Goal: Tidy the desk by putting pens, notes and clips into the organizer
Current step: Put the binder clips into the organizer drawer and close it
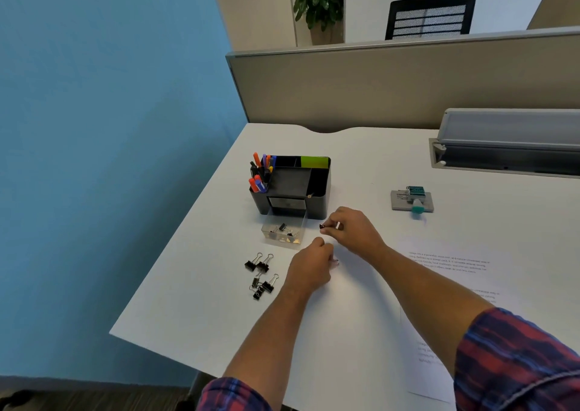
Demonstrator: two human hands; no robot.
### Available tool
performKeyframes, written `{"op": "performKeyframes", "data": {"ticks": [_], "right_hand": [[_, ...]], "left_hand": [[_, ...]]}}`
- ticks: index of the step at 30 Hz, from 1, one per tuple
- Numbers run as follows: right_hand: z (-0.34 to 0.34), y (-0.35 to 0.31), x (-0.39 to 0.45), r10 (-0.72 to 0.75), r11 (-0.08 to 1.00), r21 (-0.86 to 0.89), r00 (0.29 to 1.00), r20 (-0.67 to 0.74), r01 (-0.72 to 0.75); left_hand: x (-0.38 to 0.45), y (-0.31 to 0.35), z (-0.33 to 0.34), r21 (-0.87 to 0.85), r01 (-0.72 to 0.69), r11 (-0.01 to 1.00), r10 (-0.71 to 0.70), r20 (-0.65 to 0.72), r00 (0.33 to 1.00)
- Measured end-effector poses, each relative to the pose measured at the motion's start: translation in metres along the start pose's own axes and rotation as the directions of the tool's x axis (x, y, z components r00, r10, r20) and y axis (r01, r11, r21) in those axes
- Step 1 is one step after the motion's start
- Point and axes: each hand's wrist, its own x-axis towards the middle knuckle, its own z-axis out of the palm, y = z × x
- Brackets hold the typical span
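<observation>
Between the right hand's (351, 228) fingers (333, 224) a black binder clip (322, 227) is pinched, just right of the clear drawer (284, 233) (three or so inside). Left hand (310, 264) curls, contents unclear. Pens (262, 172) sit in the organizer (320, 184); loose clips (260, 274) remain on the surface (194, 285).

Both arms bare to elbow w/ red-blue plaid sleeves (514, 357) rolled up.

Loose clips (261, 275) lie before the organizer (320, 184), drawer (284, 231) between.
</observation>
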Motion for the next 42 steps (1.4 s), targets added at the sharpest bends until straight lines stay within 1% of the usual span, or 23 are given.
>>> {"op": "performKeyframes", "data": {"ticks": [3, 6, 7, 8, 10, 12, 14, 15, 17, 19, 20, 22, 23, 24, 26, 28, 29, 30, 32, 34, 37, 40, 42], "right_hand": [[0.004, -0.015, 0.009, -0.05, 0.999, 0.011, 0.999, -0.001, 0.05], [0.013, -0.029, 0.02, -0.09, 0.996, -0.022, 0.996, 0.027, 0.09], [0.017, -0.033, 0.023, -0.083, 0.995, -0.044, 0.996, 0.043, 0.085], [0.021, -0.036, 0.026, -0.067, 0.996, -0.063, 0.996, 0.056, 0.071], [0.028, -0.041, 0.03, -0.019, 0.998, -0.066, 0.998, 0.056, 0.022], [0.034, -0.046, 0.032, 0.035, 0.999, -0.028, 0.999, 0.042, -0.034], [0.04, -0.05, 0.033, 0.066, 0.998, 0.004, 0.997, 0.039, -0.066], [0.042, -0.052, 0.034, 0.073, 0.997, 0.004, 0.996, 0.045, -0.073], [0.046, -0.055, 0.036, 0.082, 0.997, 0.002, 0.995, 0.053, -0.082], [0.048, -0.057, 0.038, 0.095, 0.995, 0.032, 0.995, 0.038, -0.096], [0.048, -0.057, 0.039, 0.1, 0.994, 0.038, 0.994, 0.034, -0.101], [0.05, -0.055, 0.039, 0.095, 0.995, 0.026, 0.994, 0.048, -0.096], [0.05, -0.053, 0.037, 0.085, 0.996, 0.024, 0.995, 0.053, -0.086], [0.049, -0.052, 0.034, 0.064, 0.997, 0.026, 0.997, 0.044, -0.066], [0.046, -0.051, 0.025, -0.01, 1.0, 0.025, 0.999, -0.033, 0.01], [0.044, -0.05, 0.012, -0.095, 0.995, 0.009, 0.99, -0.1, 0.096], [0.044, -0.049, 0.006, -0.147, 0.989, -0.015, 0.985, -0.085, 0.147], [0.045, -0.048, 0.0, -0.204, 0.978, -0.049, 0.978, -0.035, 0.202], [0.049, -0.045, -0.01, -0.294, 0.945, -0.115, 0.95, 0.108, 0.306], [0.053, -0.045, -0.015, -0.334, 0.914, -0.167, 0.92, 0.208, 0.369], [0.061, -0.051, -0.018, -0.356, 0.885, -0.208, 0.893, 0.275, 0.417], [0.069, -0.06, -0.017, -0.354, 0.856, -0.249, 0.865, 0.357, 0.453], [0.074, -0.065, -0.015, -0.349, 0.825, -0.297, 0.847, 0.4, 0.481]], "left_hand": [[0.0, -0.002, -0.004, 0.099, -0.046, 0.994, 0.044, 0.028, 0.999], [-0.005, -0.005, -0.005, 0.28, -0.145, 0.949, 0.14, 0.038, 0.989], [-0.007, -0.008, -0.005, 0.34, -0.18, 0.923, 0.177, 0.04, 0.983], [-0.01, -0.011, -0.006, 0.382, -0.199, 0.903, 0.186, 0.071, 0.98], [-0.014, -0.017, -0.005, 0.427, -0.226, 0.875, 0.179, 0.149, 0.972], [-0.013, -0.024, 0.0, 0.459, -0.25, 0.853, 0.203, 0.149, 0.968], [-0.014, -0.029, -0.005, 0.456, -0.257, 0.852, 0.221, 0.13, 0.966], [-0.014, -0.031, -0.01, 0.429, -0.246, 0.869, 0.225, 0.1, 0.969], [-0.012, -0.037, -0.021, 0.312, -0.187, 0.932, 0.197, -0.001, 0.98], [-0.011, -0.044, -0.033, 0.17, -0.094, 0.981, 0.114, -0.11, 0.987], [-0.01, -0.05, -0.038, 0.125, -0.032, 0.992, 0.052, -0.159, 0.986], [-0.006, -0.063, -0.046, 0.062, 0.076, 0.995, -0.059, -0.242, 0.968], [-0.004, -0.069, -0.049, 0.027, 0.107, 0.994, -0.095, -0.283, 0.954], [-0.002, -0.073, -0.053, -0.024, 0.14, 0.99, -0.141, -0.319, 0.937], [0.002, -0.08, -0.06, -0.16, 0.214, 0.963, -0.259, -0.357, 0.897], [0.007, -0.084, -0.063, -0.286, 0.28, 0.916, -0.37, -0.334, 0.867], [0.009, -0.087, -0.064, -0.325, 0.295, 0.899, -0.397, -0.318, 0.861], [0.011, -0.088, -0.064, -0.344, 0.294, 0.892, -0.402, -0.302, 0.865], [0.011, -0.09, -0.063, -0.338, 0.266, 0.903, -0.362, -0.265, 0.894], [0.009, -0.091, -0.062, -0.297, 0.236, 0.925, -0.312, -0.24, 0.919], [-0.002, -0.092, -0.062, -0.211, 0.227, 0.951, -0.278, -0.256, 0.926], [-0.027, -0.105, -0.054, -0.052, 0.246, 0.968, -0.251, -0.253, 0.934], [-0.047, -0.118, -0.044, 0.015, 0.254, 0.967, -0.241, -0.265, 0.934]]}}
